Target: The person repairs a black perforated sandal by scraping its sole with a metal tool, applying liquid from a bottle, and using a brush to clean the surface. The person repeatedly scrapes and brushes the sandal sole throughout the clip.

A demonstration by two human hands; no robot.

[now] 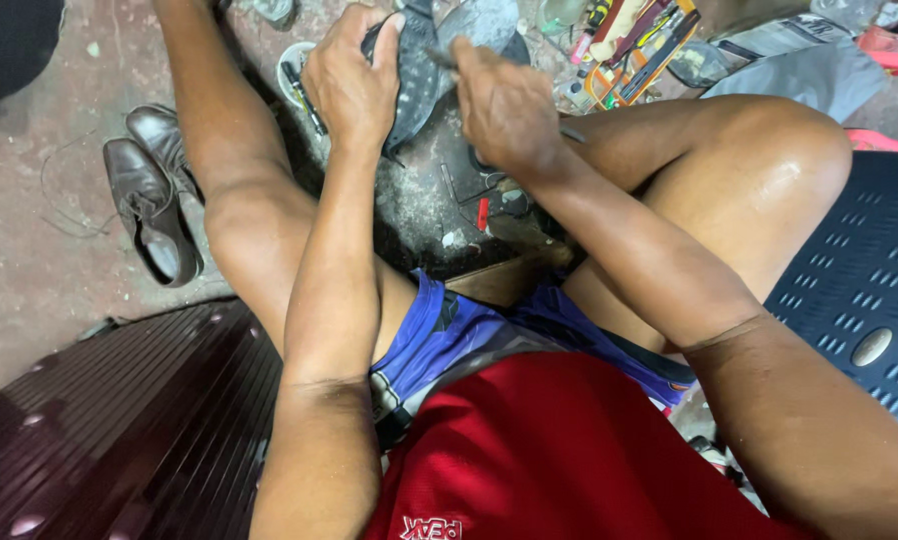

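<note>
My left hand [351, 80] grips a dark grey shoe sole [424, 70] held upright between my knees, fingers wrapped over its upper edge. My right hand [507, 108] is closed around a thin metal tool [441, 58] whose tip touches the sole's inner face. Both forearms reach forward over my lap, above blue shorts and a red shirt.
A pair of worn brown leather shoes [154, 190] lies on the concrete floor at left. A tray of hand tools [637, 45] sits at the top right, with small tools [484, 195] on the ground below the sole. A dark plastic stool [859, 270] stands at right, and a ribbed maroon surface [139, 420] at lower left.
</note>
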